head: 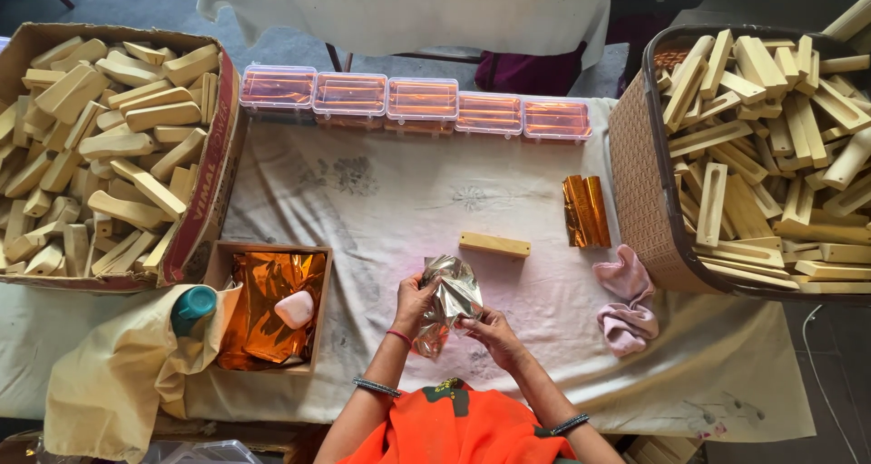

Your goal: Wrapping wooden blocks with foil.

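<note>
Crumpled silvery foil sheet [449, 302] was gripped between the left hand [413, 302] and the right hand [490, 330] over a pale cloth-covered table [381, 201]. Just beyond the hands lay a pale wooden block [494, 244]; grey floor [163, 1] was seen farther off.

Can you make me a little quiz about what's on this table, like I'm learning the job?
1. What are the left hand and right hand holding together?
2. True or false: the five clear lidded boxes sit in a row at the table's far edge.
3. Which lies nearer the hands: A) the bare wooden block or B) the pink cloth?

Key:
1. A crumpled sheet of shiny foil.
2. True.
3. A.
</note>
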